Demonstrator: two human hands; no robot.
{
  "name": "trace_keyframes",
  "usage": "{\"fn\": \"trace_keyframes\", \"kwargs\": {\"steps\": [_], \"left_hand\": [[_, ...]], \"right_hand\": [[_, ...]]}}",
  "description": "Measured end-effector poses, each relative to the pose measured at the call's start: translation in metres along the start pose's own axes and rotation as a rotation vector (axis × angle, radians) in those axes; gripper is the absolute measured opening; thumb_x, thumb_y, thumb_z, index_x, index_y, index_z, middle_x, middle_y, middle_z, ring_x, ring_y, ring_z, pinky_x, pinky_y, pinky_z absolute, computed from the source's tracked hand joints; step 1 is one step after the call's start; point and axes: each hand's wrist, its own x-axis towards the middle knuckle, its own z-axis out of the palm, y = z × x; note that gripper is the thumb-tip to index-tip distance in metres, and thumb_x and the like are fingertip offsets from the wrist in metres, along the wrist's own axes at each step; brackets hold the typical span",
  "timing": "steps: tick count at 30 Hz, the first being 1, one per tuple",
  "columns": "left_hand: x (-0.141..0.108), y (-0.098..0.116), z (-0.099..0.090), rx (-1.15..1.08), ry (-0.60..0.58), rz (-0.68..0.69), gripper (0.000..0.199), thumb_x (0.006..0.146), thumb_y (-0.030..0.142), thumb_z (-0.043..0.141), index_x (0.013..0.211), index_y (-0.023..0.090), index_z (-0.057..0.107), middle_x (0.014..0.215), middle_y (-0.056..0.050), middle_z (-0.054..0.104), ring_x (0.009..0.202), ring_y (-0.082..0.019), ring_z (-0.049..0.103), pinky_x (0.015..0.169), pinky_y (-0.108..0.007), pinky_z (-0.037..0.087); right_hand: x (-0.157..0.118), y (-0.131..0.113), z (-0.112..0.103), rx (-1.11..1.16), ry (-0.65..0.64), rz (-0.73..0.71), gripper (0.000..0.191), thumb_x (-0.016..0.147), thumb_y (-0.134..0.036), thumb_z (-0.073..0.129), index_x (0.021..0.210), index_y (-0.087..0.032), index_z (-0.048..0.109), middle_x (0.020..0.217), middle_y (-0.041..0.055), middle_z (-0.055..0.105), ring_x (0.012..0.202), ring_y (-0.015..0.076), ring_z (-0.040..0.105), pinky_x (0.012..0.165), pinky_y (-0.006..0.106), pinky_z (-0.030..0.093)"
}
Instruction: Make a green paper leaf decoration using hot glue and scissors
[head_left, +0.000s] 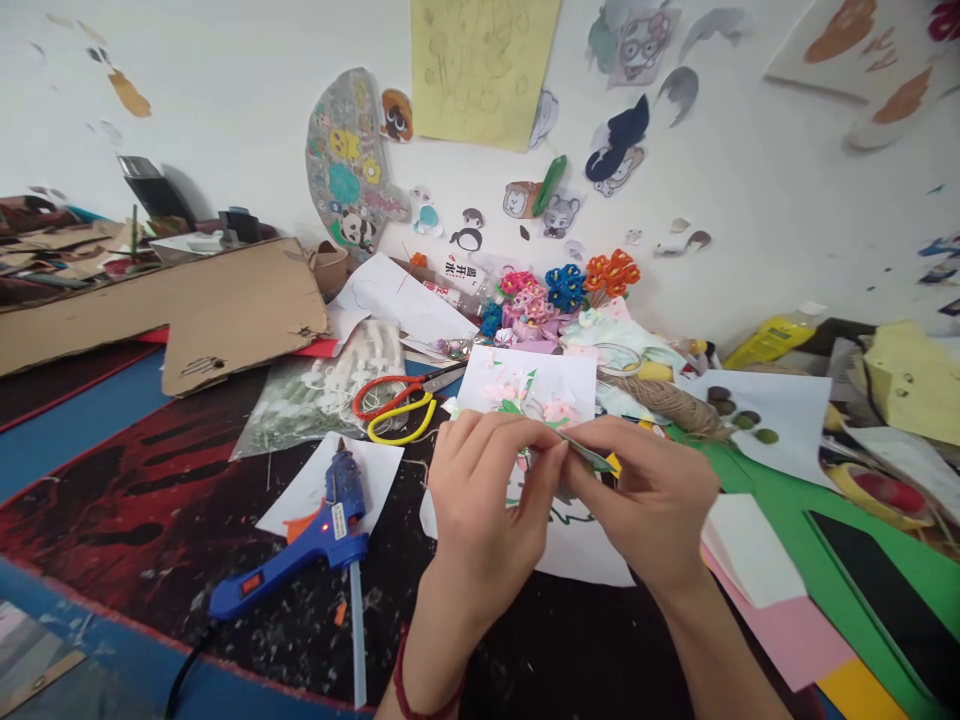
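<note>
Both hands meet over white paper sheets in the middle of the table. My left hand (491, 490) is closed, its thumb and forefinger pinching one end of a small green leaf-like piece (591, 458). My right hand (649, 490) pinches the same piece from the other side, and the fingers cover much of it. Just behind the hands lies a white sheet (480, 375) with pink and green scraps on it. To the left is a blue hot glue gun (330, 535) with its red light on, a glue stick by its back end. Scissors (401, 400) with red and yellow handles lie beyond it.
Left of the scissors lies a clear bag (300, 410), with a cardboard sheet (240, 320) behind. Handmade flowers (566, 288) stand against the wall. A twine roll (667, 400), sheet with dark round pieces (795, 400), colored paper (787, 630) and phone (885, 600) are to the right.
</note>
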Motion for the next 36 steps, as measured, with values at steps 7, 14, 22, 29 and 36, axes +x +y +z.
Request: {"fn": "trace_keyframes", "kwargs": {"steps": [7,14,22,29,36], "left_hand": [[-0.0001,0.0012,-0.0012,-0.067,-0.004,0.002,0.015,0.091,0.006,0.066,0.090,0.021,0.062,0.083,-0.002,0.071,0.078,-0.017,0.061,0.072,-0.034,0.047],[0.0006,-0.0002,-0.0013,-0.072,0.027,-0.035,0.014,0.091,0.006,0.068,0.092,0.020,0.066,0.085,-0.001,0.074,0.078,-0.016,0.062,0.071,-0.032,0.048],[0.0013,-0.0033,-0.0008,-0.064,0.052,-0.035,0.014,0.090,0.003,0.069,0.092,0.017,0.070,0.083,-0.003,0.074,0.078,-0.014,0.062,0.070,-0.027,0.049],[-0.0003,-0.0062,-0.0002,-0.013,0.085,-0.103,0.012,0.088,0.007,0.073,0.090,0.018,0.068,0.079,0.001,0.071,0.069,-0.012,0.057,0.066,-0.024,0.047],[-0.0003,-0.0071,0.0000,-0.026,0.070,-0.092,0.010,0.091,0.005,0.068,0.091,0.016,0.068,0.081,-0.001,0.071,0.073,-0.012,0.059,0.069,-0.024,0.046]], "right_hand": [[0.0035,-0.0017,-0.0014,0.084,-0.019,0.063,0.010,0.085,-0.009,0.071,0.080,-0.018,0.071,0.063,-0.0026,0.063,0.056,0.0108,0.055,0.053,0.025,0.045],[0.0038,-0.0020,-0.0017,0.076,-0.014,0.047,0.012,0.085,-0.009,0.072,0.082,-0.020,0.071,0.067,-0.0032,0.064,0.058,0.0100,0.055,0.054,0.025,0.044],[0.0018,0.0029,-0.0011,0.036,-0.081,0.049,0.008,0.088,-0.012,0.072,0.087,-0.020,0.071,0.073,-0.0012,0.067,0.063,0.0121,0.057,0.058,0.026,0.045],[0.0025,0.0037,-0.0017,0.027,-0.124,0.077,0.006,0.089,-0.015,0.072,0.087,-0.020,0.072,0.074,-0.0014,0.069,0.064,0.0127,0.059,0.057,0.026,0.045],[0.0028,0.0048,-0.0005,0.012,-0.134,0.072,0.005,0.089,-0.015,0.072,0.090,-0.020,0.074,0.079,0.0002,0.073,0.068,0.0138,0.063,0.060,0.026,0.048]]}}
